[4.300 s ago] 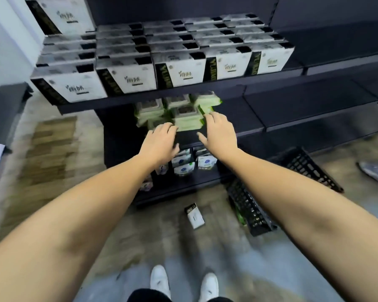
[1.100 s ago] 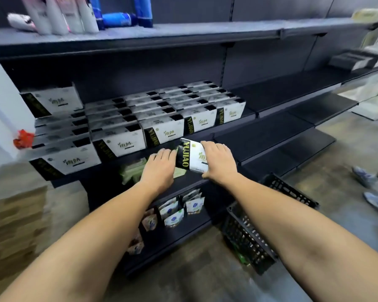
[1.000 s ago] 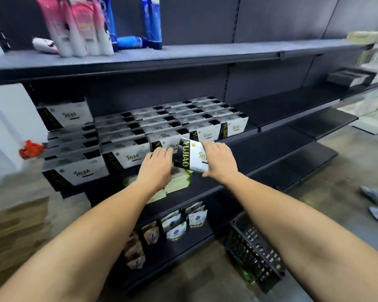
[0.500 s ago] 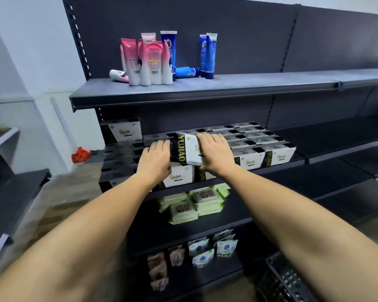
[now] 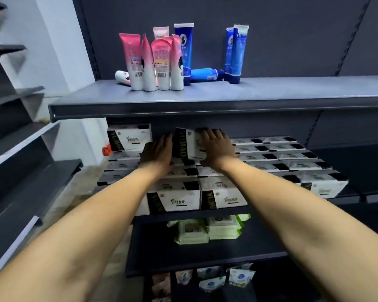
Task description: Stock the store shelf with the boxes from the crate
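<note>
I hold a white box with a black end panel (image 5: 189,146) between both hands, tilted, above the back rows of matching boxes (image 5: 271,153) that fill the middle shelf (image 5: 205,213). My right hand (image 5: 216,147) grips the box from the right, with fingers laid over its top. Against the box's black left end, my left hand (image 5: 157,152) presses with straight fingers. One more box (image 5: 129,138) stands on top of the layer at the back left. The crate is out of view.
Pink and blue tubes (image 5: 162,59) stand on the upper shelf (image 5: 205,105), which overhangs my hands. Green wipe packs (image 5: 205,229) lie on the shelf below, small pouches (image 5: 210,277) lower still. Another dark shelf unit (image 5: 13,153) stands at left.
I have lifted a box from low down up to the middle shelf and moved it back over the stacked boxes. My view has risen with it; the crate has dropped out of sight.
</note>
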Tool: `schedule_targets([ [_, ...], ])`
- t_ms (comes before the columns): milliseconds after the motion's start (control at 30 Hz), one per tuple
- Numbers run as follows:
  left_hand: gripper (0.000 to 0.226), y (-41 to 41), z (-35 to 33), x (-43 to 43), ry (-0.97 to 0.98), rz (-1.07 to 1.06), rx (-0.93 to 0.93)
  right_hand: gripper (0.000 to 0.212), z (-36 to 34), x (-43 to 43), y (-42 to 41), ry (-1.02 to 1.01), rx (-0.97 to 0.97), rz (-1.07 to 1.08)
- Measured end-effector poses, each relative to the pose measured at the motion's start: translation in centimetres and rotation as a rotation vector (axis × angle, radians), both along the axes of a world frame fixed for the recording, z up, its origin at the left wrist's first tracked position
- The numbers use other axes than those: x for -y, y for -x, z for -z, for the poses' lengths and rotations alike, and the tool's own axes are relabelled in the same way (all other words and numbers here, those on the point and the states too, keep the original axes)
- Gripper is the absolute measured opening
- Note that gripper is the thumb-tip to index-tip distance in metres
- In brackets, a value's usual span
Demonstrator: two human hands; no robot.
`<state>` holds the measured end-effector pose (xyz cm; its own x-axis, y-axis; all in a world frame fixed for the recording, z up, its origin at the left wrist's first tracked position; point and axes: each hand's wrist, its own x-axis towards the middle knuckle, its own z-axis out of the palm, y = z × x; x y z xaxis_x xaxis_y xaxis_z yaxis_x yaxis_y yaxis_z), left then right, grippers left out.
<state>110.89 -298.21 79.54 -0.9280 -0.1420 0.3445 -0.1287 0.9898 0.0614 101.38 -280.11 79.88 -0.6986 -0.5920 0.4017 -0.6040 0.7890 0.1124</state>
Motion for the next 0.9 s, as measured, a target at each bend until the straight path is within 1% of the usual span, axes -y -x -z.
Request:
schedule_targets([
  [133,0.103,2.6,-0.2,0.2,-0.016,-0.011,-0.005,0.103,0.1,0.9,2.7,-0.021,-0.018,-0.111],
  [333,0.114,4.3,-0.2,2.2,0.028,0.049,-0.023,0.108,0.5,3.4,4.5,-0.023,-0.024,-0.196],
  [467,0.117,4.8,-0.3,4.5,0.018,0.123,-0.004,0.103,0.3,5.1,4.6,-0.046,-0.038,-0.226],
  [533,0.115,5.0,-0.5,5.4,0.008,0.158,-0.010,0.104,0.2,5.9,4.7,-0.056,-0.034,-0.214],
  [600,0.114,5.2,-0.5,6.0,0.013,0.164,-0.029,0.107,-0.1,6.6,5.0,-0.042,0.029,-0.200],
  [667,0.113,5.4,-0.2,6.9,0.029,0.160,-0.033,0.107,-1.0,7.7,5.0,-0.005,0.137,-0.188],
  [733,0.111,5.5,0.4,7.5,0.075,0.165,-0.045,0.101,-2.3,8.6,5.0,0.044,0.315,-0.173],
  [800,0.107,5.5,1.1,8.0,0.128,0.192,-0.095,0.093,-3.5,9.0,5.3,0.053,0.469,-0.160],
  [900,0.103,5.7,2.0,8.6,0.118,0.252,-0.163,0.081,-4.1,9.2,6.2,0.017,0.544,-0.148],
])
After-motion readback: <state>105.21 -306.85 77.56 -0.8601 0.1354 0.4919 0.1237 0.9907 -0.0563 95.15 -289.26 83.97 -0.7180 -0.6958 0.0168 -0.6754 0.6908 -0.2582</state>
